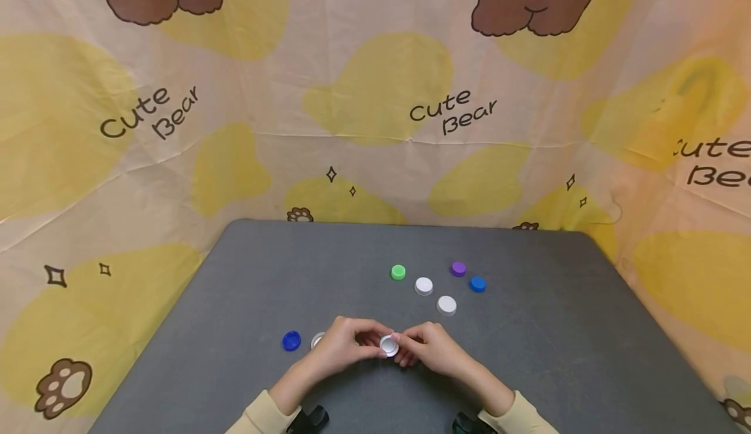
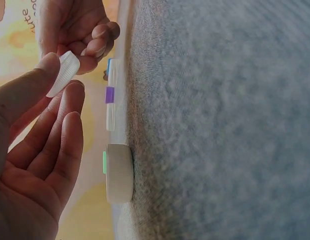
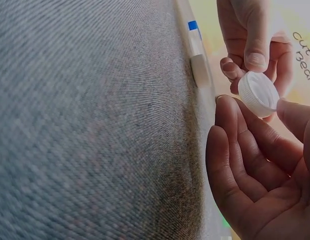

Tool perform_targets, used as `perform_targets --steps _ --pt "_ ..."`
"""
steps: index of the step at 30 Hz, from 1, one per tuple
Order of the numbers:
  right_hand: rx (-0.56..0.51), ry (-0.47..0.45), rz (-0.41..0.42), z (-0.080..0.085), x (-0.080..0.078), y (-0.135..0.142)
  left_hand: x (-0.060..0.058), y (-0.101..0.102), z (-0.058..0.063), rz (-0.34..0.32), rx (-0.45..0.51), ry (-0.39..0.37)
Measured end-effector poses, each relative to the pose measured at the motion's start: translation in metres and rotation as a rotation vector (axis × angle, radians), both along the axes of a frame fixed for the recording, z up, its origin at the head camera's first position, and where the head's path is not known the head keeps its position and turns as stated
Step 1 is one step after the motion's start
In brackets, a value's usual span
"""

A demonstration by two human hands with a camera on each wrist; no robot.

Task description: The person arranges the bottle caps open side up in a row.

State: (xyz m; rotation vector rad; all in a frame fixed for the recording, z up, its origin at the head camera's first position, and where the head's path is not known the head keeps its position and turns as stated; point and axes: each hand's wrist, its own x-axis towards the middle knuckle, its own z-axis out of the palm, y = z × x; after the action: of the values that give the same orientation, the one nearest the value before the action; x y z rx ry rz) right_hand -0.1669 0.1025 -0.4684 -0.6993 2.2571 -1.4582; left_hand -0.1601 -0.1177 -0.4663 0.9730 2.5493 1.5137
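Observation:
A white ribbed bottle cap (image 1: 389, 346) is held off the table between both hands, its hollow side facing the head camera. My left hand (image 1: 346, 343) pinches its left side with thumb and fingers. From the right, my right hand (image 1: 433, 348) pinches the rim, the thumb at the edge in the right wrist view, where the cap (image 3: 258, 94) shows its hollow inside. Beside the left hand lies another white cap (image 1: 317, 339), mostly hidden behind the wrist. Left of that is a dark blue cap (image 1: 291, 341).
Farther back on the grey table (image 1: 328, 271) lie a green cap (image 1: 398, 272), two white caps, one in front (image 1: 446, 305) and one behind (image 1: 424, 285), a purple cap (image 1: 458, 269) and a blue cap (image 1: 478, 284). A printed cloth (image 1: 364, 95) hangs behind the table.

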Motion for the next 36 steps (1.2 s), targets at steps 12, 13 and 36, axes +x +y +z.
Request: perform_targets --steps 12,13,36 --pt "-0.050 0.077 -0.047 0.000 0.001 0.002 -0.002 0.000 -0.002 0.060 0.001 -0.110" --pt "-0.046 0.085 -0.044 0.000 0.001 0.002 -0.002 0.000 -0.002 0.066 -0.007 -0.120" --pt "0.041 0.245 -0.050 -0.005 -0.002 0.000 -0.007 0.003 -0.001 0.069 -0.074 -0.073"
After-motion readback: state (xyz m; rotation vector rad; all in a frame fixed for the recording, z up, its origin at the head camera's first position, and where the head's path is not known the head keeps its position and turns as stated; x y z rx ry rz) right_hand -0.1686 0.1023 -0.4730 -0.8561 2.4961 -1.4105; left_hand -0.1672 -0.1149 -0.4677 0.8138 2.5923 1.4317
